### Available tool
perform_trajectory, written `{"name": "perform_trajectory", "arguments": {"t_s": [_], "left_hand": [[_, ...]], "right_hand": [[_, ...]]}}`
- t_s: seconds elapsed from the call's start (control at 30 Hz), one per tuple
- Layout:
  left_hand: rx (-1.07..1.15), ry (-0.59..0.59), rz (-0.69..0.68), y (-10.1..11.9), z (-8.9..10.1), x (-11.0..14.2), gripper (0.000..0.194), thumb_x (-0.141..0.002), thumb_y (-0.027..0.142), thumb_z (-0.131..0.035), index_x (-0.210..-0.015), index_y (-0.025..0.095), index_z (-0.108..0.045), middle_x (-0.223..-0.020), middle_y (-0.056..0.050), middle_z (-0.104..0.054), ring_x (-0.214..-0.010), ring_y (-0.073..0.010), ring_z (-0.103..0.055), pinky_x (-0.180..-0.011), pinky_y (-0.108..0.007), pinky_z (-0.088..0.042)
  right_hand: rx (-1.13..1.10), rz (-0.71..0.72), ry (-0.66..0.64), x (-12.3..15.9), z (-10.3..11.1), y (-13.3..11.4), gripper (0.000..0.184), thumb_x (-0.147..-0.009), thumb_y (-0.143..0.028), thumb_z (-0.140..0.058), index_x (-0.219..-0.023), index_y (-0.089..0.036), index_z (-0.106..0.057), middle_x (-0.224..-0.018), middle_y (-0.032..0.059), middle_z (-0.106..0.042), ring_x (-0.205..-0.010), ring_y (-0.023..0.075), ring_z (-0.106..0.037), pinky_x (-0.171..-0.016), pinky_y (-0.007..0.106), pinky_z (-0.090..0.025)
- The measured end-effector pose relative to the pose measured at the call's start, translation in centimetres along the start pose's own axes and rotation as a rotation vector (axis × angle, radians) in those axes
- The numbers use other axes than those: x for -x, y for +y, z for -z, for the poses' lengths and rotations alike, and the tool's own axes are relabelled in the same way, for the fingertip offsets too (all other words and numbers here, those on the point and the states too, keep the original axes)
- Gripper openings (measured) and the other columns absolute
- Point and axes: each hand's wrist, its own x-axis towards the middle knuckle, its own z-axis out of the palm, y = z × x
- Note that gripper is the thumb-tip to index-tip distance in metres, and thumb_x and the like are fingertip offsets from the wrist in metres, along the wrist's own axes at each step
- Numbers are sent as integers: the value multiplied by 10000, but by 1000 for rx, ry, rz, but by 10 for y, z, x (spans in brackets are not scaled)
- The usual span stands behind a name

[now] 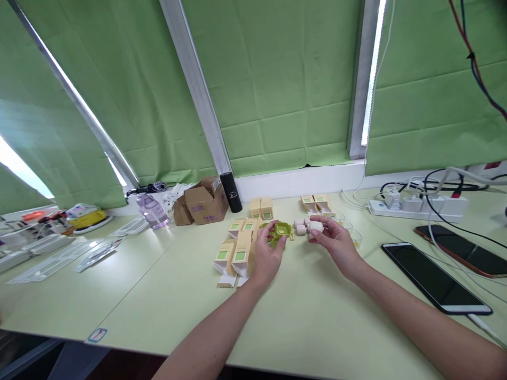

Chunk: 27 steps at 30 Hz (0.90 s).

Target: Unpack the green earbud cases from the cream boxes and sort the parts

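Between the thumb and fingers of my left hand (267,256) is a bright green plastic holder (282,229) with rounded openings. My right hand (337,244) pinches a small white rounded piece (316,226), a short way to the right of the holder. Just behind that piece, small pale pink pieces (300,229) sit together on the table. Several cream cartons (241,253) with green squares lie beside my left hand, some with their flaps open. Small clear round containers (355,237) are partly hidden behind my right hand.
More cream cartons (261,207) stand farther back, near a black cylinder (231,192) and an open cardboard box (206,203). At left is a clear bottle (152,212). Phones (435,277), cables and a power strip (420,207) occupy the right side.
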Motion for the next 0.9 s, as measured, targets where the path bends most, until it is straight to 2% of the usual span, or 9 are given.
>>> {"name": "perform_trajectory", "arguments": {"t_s": [0.13,0.3,0.43,0.53,0.63,0.77,0.9], "left_hand": [[-9,0,-11,1,0,0,429,-885,318,-703,-1298,230,-633,-1259,-97,-651,-1111,-227,-607,-995,-383,-482],[-11,3,-15,2,1,0,418,-887,316,-704,-1293,239,-640,-1242,-90,-648,-1128,-227,-600,-996,-373,-472],[-22,8,-8,3,1,0,433,-885,307,-710,-1306,239,-639,-1249,-92,-649,-1098,-222,-603,-993,-377,-479],[-25,11,-6,5,1,1,425,-885,311,-709,-1299,237,-642,-1236,-91,-649,-1097,-223,-605,-993,-378,-480],[-23,14,-14,7,1,1,415,-889,311,-703,-1291,229,-641,-1227,-96,-649,-1120,-231,-605,-995,-381,-481],[-34,14,-13,8,1,1,414,-892,307,-697,-1292,222,-638,-1225,-103,-650,-1142,-239,-604,-997,-386,-480],[-56,17,-8,7,1,1,415,-895,301,-689,-1298,218,-636,-1236,-102,-648,-1109,-227,-605,-992,-380,-481]], "right_hand": [[151,120,14,-5,2,6,483,-676,-447,-872,-1088,-264,-698,-1095,61,-699,-1013,249,-642,-876,412,-562],[279,193,46,-12,5,13,534,-702,-348,-823,-1190,-273,-621,-1110,52,-671,-922,214,-630,-777,364,-534],[484,269,75,-20,8,9,353,-757,-282,-750,-1094,-268,-645,-1065,46,-678,-807,199,-577,-744,374,-495],[693,415,23,-24,9,8,266,-790,-206,-668,-1049,-262,-662,-1081,60,-666,-887,235,-586,-792,402,-491],[859,545,-79,-26,6,11,322,-818,-120,-576,-1105,-246,-650,-1155,83,-630,-1023,262,-607,-867,414,-497],[1155,634,-152,-23,1,21,377,-850,-46,-521,-1153,-220,-664,-1143,108,-651,-1066,282,-592,-882,408,-462],[1384,689,-140,-19,-1,29,398,-848,-33,-568,-1200,-200,-649,-1135,100,-716,-1099,303,-570,-882,412,-396]]}}
